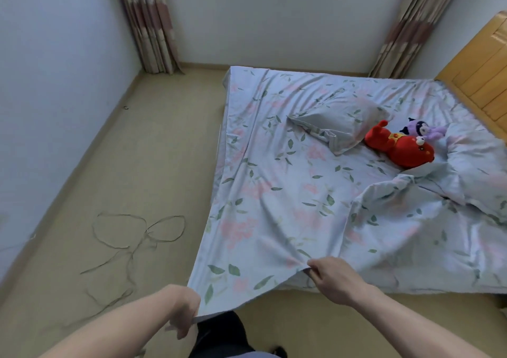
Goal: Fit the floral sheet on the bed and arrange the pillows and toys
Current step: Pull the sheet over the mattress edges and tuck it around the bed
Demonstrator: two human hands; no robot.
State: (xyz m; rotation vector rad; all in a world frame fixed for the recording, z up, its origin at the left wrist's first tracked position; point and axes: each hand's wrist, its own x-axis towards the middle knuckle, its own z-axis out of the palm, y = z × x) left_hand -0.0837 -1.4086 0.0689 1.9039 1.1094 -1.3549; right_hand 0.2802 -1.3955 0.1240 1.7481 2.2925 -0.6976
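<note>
The pale blue floral sheet (274,193) lies wrinkled over the bed, its near left corner pulled off the mattress towards me. My left hand (183,316) is shut on that corner's edge, low by my legs. My right hand (333,279) pinches the sheet's near edge at the mattress's front. A floral pillow (337,119) lies mid-bed. A second floral pillow (477,165) sits at the right, partly under bunched fabric. Between them lie a red plush toy (397,146) and a small purple plush toy (422,131).
A wooden headboard (482,77) stands at the right. Curtains (148,23) hang in both far corners. A thin cord (137,234) loops across the beige floor left of the bed. The wall runs along the left.
</note>
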